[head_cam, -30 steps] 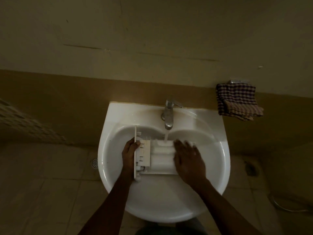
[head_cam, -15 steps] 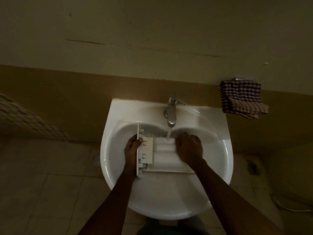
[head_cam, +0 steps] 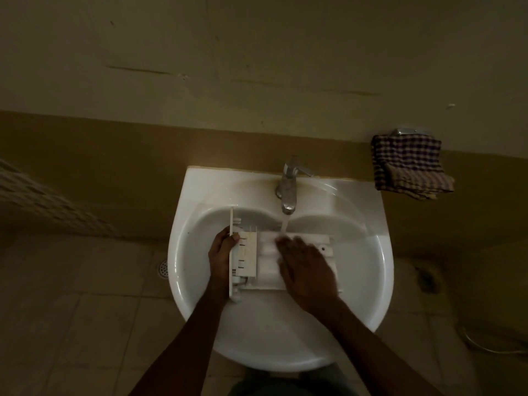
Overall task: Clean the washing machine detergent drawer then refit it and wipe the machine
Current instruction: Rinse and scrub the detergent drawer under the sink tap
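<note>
Dim bathroom, white sink [head_cam: 200, 281], tap [head_cam: 288, 192] running. Detergent drawer [head_cam: 265, 258] lies in the basin under the stream. My left hand [head_cam: 221, 252] clamps its front panel; my right hand [head_cam: 307, 270] lies flat and open on it, rubbing. Still rinsing; refit and machine wipe remain. Checked cloth [head_cam: 408, 164] hangs unused.

A single wide-angle head-worn camera looks steeply down from above at a white wall-mounted sink [head_cam: 368, 295], close over it, facing the two-tone wall [head_cam: 257, 67], with both forearms entering from the bottom edge and tiled floor [head_cam: 71, 324] at left.
</note>
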